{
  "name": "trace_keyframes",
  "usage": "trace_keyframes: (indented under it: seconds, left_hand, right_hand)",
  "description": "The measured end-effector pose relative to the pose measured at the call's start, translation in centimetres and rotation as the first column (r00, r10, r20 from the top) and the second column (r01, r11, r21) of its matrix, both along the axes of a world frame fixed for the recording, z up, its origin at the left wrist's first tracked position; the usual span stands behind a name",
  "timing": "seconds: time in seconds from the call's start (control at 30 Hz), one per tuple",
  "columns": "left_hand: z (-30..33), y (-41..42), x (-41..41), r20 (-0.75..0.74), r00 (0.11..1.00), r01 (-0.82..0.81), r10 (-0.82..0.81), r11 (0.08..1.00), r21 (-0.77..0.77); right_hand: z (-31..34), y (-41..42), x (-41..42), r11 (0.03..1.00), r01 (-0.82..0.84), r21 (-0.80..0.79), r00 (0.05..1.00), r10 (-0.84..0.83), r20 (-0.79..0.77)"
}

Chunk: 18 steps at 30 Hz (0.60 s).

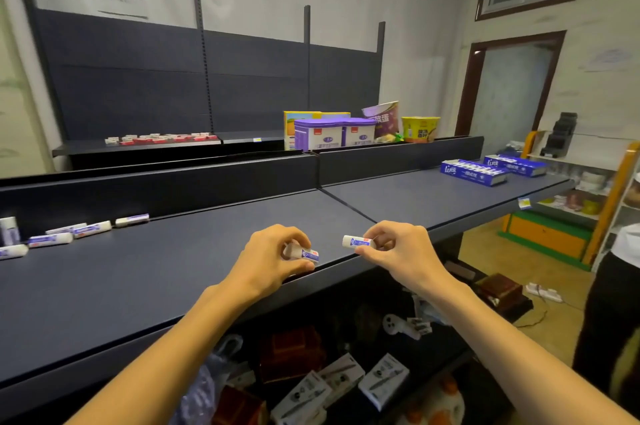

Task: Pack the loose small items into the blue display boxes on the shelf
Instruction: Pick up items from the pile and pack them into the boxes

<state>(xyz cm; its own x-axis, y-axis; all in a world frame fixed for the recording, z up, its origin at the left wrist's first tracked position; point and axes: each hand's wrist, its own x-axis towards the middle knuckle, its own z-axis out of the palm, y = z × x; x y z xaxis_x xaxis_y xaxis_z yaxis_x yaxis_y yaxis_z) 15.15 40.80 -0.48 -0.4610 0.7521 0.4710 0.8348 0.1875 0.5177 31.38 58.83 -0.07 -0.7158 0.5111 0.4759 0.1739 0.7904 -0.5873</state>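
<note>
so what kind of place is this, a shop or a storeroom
Most likely a small shop being stocked: dark retail shelving with a price tag on its edge, blue display boxes, and packaged snacks on the shelf behind.

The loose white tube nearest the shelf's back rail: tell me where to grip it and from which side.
Judging by its pose, pinch the tube across its middle from above. It lies flat, lengthwise along the rail, so its ends are poor holds and the rail blocks coming from behind. Both hands already hold tubes.
</note>
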Motion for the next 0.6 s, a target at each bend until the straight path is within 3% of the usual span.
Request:
trace_keyframes:
  seconds: [0.6]
  left_hand:
    - [0.4, 25.6, -2.4, 0.045, 0.999, 0.012, -0.013, 1.000, 0.007]
  right_hand:
    - [1.4, 24.9, -1.2, 0.995, -0.041, 0.095, 0.992, 0.029, 0.121]
